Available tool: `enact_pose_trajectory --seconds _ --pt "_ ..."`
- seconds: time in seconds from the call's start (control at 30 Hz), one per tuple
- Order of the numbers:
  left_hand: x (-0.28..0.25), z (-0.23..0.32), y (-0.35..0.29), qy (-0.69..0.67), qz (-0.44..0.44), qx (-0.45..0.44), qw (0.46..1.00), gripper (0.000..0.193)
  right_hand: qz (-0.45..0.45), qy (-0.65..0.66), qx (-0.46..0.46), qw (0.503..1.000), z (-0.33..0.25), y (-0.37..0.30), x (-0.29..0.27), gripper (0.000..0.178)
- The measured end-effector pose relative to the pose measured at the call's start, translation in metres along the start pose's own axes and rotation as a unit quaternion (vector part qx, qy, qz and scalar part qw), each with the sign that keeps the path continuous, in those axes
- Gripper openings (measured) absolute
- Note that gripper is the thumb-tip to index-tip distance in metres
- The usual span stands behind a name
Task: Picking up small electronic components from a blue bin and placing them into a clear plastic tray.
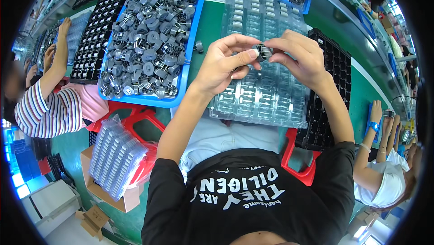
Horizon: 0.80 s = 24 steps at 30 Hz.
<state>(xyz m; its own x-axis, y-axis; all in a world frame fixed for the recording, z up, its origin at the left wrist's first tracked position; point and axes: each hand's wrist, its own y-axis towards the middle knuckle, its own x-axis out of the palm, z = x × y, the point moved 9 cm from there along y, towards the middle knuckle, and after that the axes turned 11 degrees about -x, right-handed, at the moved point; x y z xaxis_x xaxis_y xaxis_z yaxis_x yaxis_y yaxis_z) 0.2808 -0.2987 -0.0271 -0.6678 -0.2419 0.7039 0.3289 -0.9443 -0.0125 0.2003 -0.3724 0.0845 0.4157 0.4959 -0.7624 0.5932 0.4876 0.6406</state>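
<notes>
Between my two hands, above a clear plastic compartment tray, is a small dark part with shiny metal pieces. My left hand pinches its left side with thumb and forefinger. From the other side, the thumb and fingertips of my right hand close on it. Fingers cover much of the part, so its exact kind is unclear. Left of my hands, a blue bin is heaped with grey round parts carrying metal pins. White pieces fill several far pockets of the clear tray.
A small blue bin of dark parts stands behind the clear tray. Black compartment trays lie at the right, and another at the left. One loose grey part lies beside the big bin. Co-workers sit on both sides.
</notes>
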Motion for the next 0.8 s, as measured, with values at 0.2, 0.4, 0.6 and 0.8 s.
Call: enact_pose_trajectory --seconds 0.2,0.4,0.6,0.8 --pt "0.002 -0.002 0.001 0.034 0.002 0.006 0.999 0.027 0.009 0.001 -0.013 1.0 -0.003 -0.003 0.0 0.031" --pt "-0.003 -0.003 -0.001 0.046 0.006 0.006 0.999 0.025 -0.01 -0.006 0.006 1.0 -0.002 -0.001 0.006 0.029" --pt "-0.001 0.005 0.003 0.095 0.079 0.067 0.99 0.026 0.053 0.091 0.19 0.976 0.015 -0.018 0.009 0.018" --pt "-0.007 0.014 -0.008 0.208 0.183 0.083 0.957 0.027 0.095 0.118 0.29 0.945 0.028 -0.028 0.016 0.015"
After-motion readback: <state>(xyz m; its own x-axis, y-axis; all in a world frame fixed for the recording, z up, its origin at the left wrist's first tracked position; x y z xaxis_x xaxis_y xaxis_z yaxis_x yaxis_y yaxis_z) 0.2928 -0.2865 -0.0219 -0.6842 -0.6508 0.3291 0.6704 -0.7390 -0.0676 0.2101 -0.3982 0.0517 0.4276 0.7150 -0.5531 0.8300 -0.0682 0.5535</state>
